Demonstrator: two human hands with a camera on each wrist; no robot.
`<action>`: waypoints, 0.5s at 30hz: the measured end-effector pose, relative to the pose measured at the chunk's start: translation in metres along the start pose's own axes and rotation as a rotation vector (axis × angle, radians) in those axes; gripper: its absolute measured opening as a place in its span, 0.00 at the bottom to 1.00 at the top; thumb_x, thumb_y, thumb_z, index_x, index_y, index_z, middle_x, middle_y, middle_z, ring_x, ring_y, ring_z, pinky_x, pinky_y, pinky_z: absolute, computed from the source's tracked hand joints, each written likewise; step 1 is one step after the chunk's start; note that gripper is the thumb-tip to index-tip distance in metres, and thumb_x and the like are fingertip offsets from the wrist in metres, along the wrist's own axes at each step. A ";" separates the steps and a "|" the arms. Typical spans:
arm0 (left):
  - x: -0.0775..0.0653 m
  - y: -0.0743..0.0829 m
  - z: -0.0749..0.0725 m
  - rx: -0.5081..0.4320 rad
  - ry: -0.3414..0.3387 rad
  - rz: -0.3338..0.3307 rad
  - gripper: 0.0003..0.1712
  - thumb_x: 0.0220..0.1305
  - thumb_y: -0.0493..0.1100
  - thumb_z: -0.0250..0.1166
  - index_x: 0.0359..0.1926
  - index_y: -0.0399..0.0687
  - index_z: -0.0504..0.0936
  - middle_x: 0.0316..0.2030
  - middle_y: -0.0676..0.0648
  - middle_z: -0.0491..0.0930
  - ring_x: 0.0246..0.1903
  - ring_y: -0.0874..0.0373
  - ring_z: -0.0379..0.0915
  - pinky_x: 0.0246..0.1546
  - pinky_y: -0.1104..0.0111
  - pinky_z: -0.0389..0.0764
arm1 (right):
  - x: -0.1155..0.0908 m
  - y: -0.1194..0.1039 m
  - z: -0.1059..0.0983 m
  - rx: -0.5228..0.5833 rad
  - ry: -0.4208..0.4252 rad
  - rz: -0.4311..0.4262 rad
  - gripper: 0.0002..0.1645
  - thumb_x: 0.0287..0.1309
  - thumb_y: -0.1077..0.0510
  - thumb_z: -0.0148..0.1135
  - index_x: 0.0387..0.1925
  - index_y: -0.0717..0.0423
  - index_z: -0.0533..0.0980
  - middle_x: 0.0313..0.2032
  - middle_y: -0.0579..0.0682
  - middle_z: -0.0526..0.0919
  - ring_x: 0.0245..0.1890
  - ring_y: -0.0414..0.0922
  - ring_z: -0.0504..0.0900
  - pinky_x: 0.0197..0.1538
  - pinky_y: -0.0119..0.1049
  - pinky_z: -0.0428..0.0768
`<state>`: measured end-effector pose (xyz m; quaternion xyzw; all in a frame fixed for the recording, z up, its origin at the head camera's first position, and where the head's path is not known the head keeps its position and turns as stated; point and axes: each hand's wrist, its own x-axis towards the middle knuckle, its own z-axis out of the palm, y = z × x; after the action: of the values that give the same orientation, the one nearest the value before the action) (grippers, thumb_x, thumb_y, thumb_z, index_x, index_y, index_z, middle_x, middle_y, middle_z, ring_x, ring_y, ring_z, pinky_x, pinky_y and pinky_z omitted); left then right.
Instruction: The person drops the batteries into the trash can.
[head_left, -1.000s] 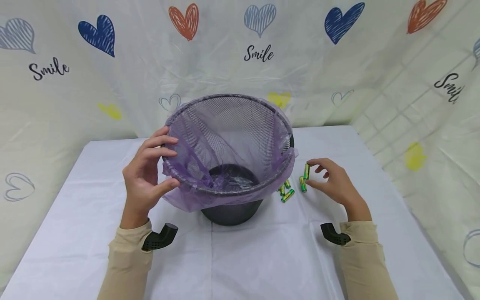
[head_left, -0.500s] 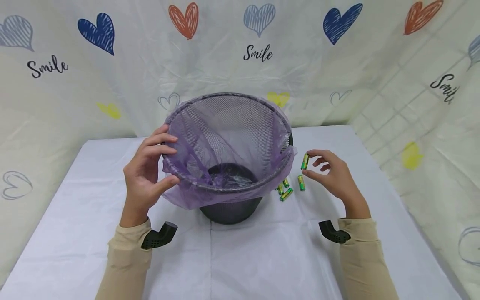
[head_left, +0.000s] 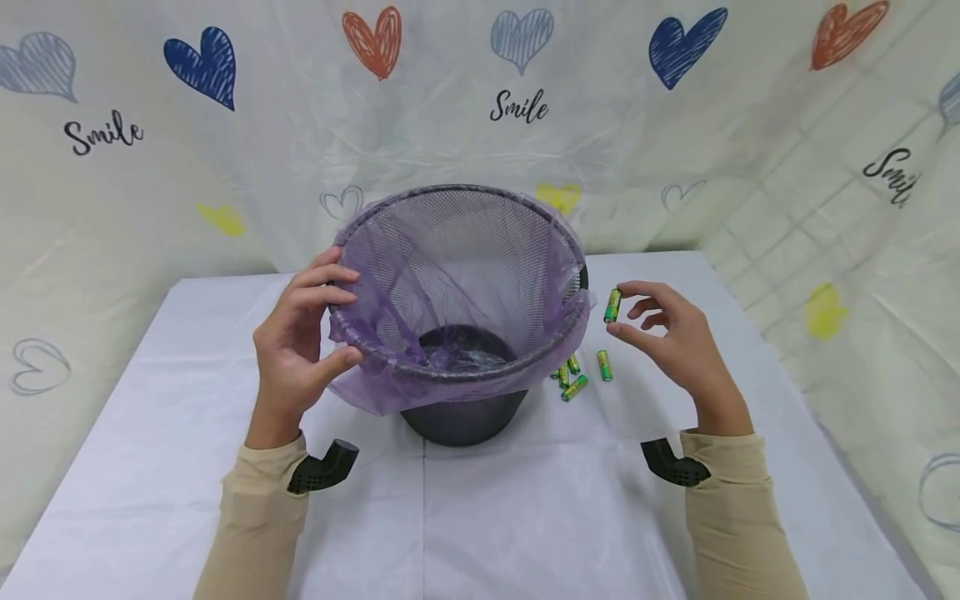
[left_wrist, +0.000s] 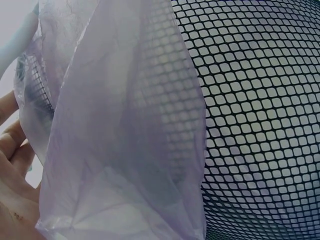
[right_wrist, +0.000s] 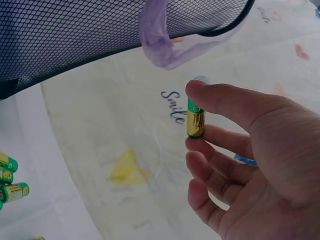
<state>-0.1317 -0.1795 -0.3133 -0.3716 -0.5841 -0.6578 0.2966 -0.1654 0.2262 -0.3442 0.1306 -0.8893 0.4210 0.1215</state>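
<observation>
A black mesh wastebasket (head_left: 465, 423) stands on the white-covered table, lined with a thin purple plastic bag (head_left: 378, 392) folded over its rim. My left hand (head_left: 296, 346) grips the basket's left rim through the bag, fingers inside and thumb toward the front. In the left wrist view the bag (left_wrist: 120, 130) hangs over the mesh and covers part of that hand. To the right of the basket, my right hand (head_left: 678, 342) pinches a green and yellow battery (head_left: 612, 306) between thumb and fingertip. The right wrist view shows this battery (right_wrist: 196, 120) held by its two ends.
One loose battery (head_left: 604, 365) lies below my right hand. Several more batteries (head_left: 574, 388) lie in a small group beside the basket's right side, partly hidden by the bag. A curtain (head_left: 450, 133) with printed hearts hangs behind the table (head_left: 525, 517).
My right hand has raised the battery up off the table, away from the loose one beside it. The left hand keeps its place on the rim.
</observation>
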 end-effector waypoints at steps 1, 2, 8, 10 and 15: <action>0.000 0.000 0.000 -0.001 -0.002 0.001 0.31 0.41 0.44 0.75 0.38 0.23 0.75 0.47 0.33 0.74 0.62 0.35 0.55 0.67 0.50 0.58 | 0.000 -0.002 -0.001 0.006 0.004 -0.008 0.30 0.45 0.58 0.70 0.54 0.45 0.72 0.47 0.41 0.75 0.38 0.37 0.73 0.39 0.19 0.73; 0.001 0.000 0.000 0.002 -0.004 -0.001 0.31 0.41 0.44 0.75 0.38 0.23 0.75 0.47 0.33 0.74 0.62 0.35 0.55 0.67 0.50 0.58 | 0.000 -0.005 -0.002 0.017 0.009 -0.010 0.30 0.46 0.59 0.69 0.54 0.46 0.73 0.46 0.40 0.75 0.38 0.37 0.73 0.39 0.19 0.73; 0.002 -0.001 0.001 0.029 -0.012 -0.019 0.32 0.42 0.46 0.75 0.39 0.24 0.74 0.48 0.36 0.75 0.63 0.37 0.55 0.67 0.51 0.59 | -0.002 -0.033 -0.007 0.098 0.029 -0.054 0.29 0.45 0.66 0.67 0.53 0.56 0.73 0.44 0.46 0.76 0.38 0.43 0.73 0.37 0.21 0.75; 0.001 -0.001 0.001 0.027 -0.011 -0.020 0.32 0.41 0.46 0.75 0.39 0.23 0.74 0.48 0.35 0.75 0.63 0.37 0.55 0.67 0.51 0.59 | -0.002 -0.042 -0.009 0.132 0.033 -0.076 0.28 0.45 0.68 0.67 0.52 0.60 0.73 0.44 0.48 0.76 0.38 0.44 0.73 0.37 0.22 0.75; -0.001 -0.001 -0.001 0.010 -0.005 -0.015 0.31 0.41 0.44 0.75 0.39 0.23 0.74 0.47 0.34 0.74 0.63 0.35 0.55 0.67 0.50 0.59 | 0.002 -0.042 -0.010 0.248 0.043 -0.122 0.29 0.43 0.71 0.66 0.52 0.62 0.73 0.44 0.47 0.78 0.38 0.42 0.74 0.36 0.23 0.75</action>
<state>-0.1319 -0.1802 -0.3143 -0.3675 -0.5908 -0.6561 0.2922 -0.1522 0.2084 -0.3075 0.1895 -0.8181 0.5222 0.1489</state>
